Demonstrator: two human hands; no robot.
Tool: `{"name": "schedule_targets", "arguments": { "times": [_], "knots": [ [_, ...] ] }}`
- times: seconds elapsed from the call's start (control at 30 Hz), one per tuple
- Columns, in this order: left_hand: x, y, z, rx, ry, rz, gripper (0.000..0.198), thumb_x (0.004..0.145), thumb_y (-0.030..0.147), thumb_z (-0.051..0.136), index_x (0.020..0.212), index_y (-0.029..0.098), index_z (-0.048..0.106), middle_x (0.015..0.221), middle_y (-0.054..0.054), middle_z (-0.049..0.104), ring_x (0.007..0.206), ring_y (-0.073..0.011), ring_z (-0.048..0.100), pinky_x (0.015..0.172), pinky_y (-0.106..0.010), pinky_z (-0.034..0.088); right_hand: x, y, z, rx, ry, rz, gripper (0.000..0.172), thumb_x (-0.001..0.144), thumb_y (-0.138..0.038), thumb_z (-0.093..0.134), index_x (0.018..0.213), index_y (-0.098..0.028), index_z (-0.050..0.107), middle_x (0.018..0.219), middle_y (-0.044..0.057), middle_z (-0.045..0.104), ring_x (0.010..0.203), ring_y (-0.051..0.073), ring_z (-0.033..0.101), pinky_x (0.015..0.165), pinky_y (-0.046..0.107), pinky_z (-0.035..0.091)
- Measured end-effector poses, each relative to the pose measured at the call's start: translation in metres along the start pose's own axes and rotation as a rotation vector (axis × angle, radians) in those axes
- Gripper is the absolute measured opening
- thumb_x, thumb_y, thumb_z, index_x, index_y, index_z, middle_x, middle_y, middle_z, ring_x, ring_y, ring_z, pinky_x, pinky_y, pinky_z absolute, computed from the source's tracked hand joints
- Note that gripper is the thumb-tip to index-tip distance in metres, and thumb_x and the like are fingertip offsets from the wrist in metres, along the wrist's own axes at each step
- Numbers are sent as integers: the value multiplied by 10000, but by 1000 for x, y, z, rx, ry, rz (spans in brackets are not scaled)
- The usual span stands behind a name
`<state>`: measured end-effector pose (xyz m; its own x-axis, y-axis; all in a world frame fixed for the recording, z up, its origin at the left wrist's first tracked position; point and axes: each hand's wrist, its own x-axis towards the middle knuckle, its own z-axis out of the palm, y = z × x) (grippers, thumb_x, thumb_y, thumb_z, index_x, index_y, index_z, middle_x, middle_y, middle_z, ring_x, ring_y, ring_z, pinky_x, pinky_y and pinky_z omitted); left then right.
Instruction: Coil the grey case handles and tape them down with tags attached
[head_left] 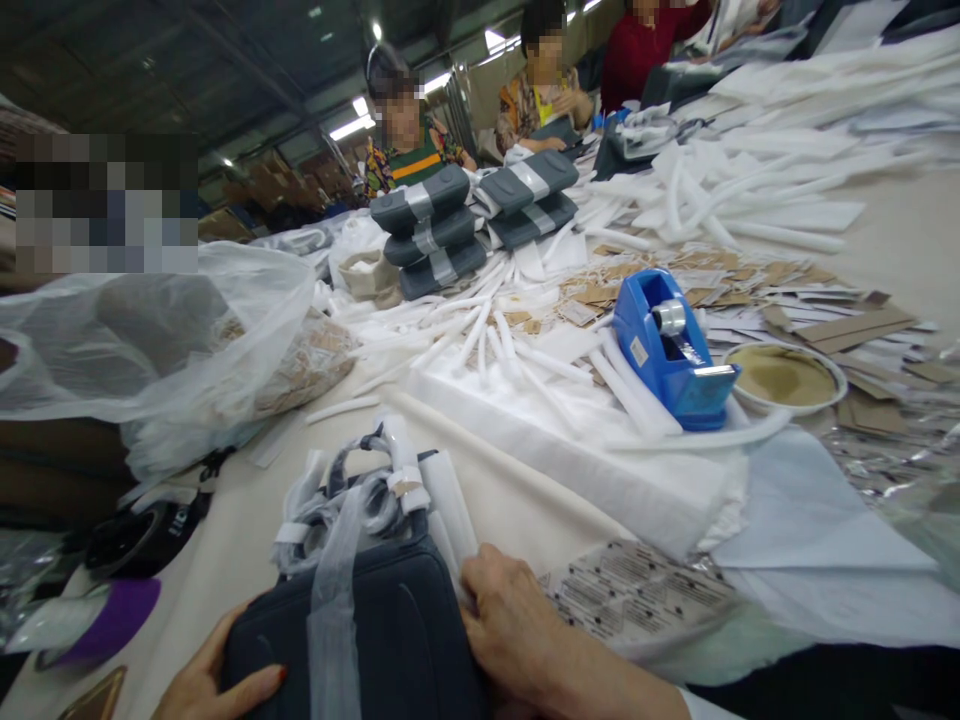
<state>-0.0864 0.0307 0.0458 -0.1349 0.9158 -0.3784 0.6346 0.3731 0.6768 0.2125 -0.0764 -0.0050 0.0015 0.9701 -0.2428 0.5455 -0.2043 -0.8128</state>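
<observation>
A dark grey bag (409, 630) with a whitish strip of wrap down its front lies at the bottom centre. Its handles (371, 490), wrapped in white padding and clear film, are bunched at its far end. My left hand (225, 670) grips the bag's left edge, thumb on top, fingers partly hidden beneath. Along the right edge, my right hand (506, 610) has its fingers curled closed by a white foam strip (454, 505) beside the bag; its fingertips are partly hidden. A blue tape dispenser (667, 350) stands to the upper right.
Stacked grey wrapped bags (435, 235), white foam tubes and cardboard pieces lie across the table (892, 230). A clear plastic sack (247, 340) is at left, tape rolls lower left, a round dish (787, 377) at right. Several people work across the table.
</observation>
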Motion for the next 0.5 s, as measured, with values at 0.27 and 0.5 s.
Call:
{"name": "schedule_targets", "arguments": {
  "times": [0.27,0.5],
  "knots": [
    [-8,-6,14,-251,-8,-51,781,341,396,862,1044,258,551,1004,-12,696,1009,-312,614,719,-291,574,-15,19,1,434,96,-128,92,768,-121,511,749,-200,468,737,-25,511,697,115,489,650,224,381],
    [-12,-7,18,-302,-35,-48,850,343,404,859,1121,236,561,1015,-27,701,1070,-335,578,786,-304,562,0,25,-9,498,132,-173,121,716,-107,539,625,-187,534,654,-33,521,664,110,504,635,221,392]
  ]
}}
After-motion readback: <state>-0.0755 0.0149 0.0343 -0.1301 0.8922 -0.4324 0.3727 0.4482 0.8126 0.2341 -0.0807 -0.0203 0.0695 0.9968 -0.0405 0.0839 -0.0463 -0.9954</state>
